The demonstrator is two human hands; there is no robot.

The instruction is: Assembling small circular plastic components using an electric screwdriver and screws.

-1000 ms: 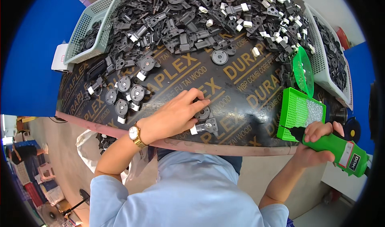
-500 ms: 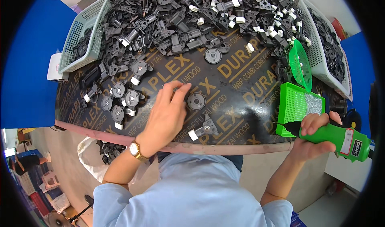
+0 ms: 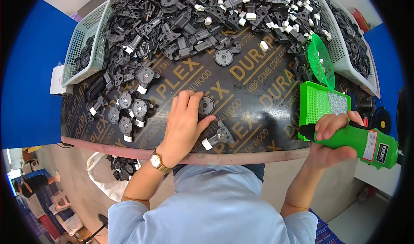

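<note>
My left hand (image 3: 183, 124) curls around the left rim of a black wheel (image 3: 207, 105) on the table, fingers at its upper edge and thumb at its lower edge. Just below lies a black bracket (image 3: 221, 135) with a white end piece. My right hand (image 3: 334, 136) is wrapped around a green electric screwdriver (image 3: 366, 147), its black nose pointing left beside a green perforated tray (image 3: 317, 99) of small silvery parts. Several wheel-and-bracket assemblies (image 3: 139, 108) with white ends lie to the left of my left hand.
A large heap of black brackets and white caps (image 3: 185, 24) covers the far table. Pale plastic baskets (image 3: 105, 41) of black parts stand at both sides. A green colander (image 3: 320, 61) leans by the right basket (image 3: 343, 45). The pink table edge (image 3: 241, 157) runs before me.
My left thumb has come in beneath the wheel and the fingers have closed in around its rim. My right hand still holds the screwdriver. The whole view has shifted slightly.
</note>
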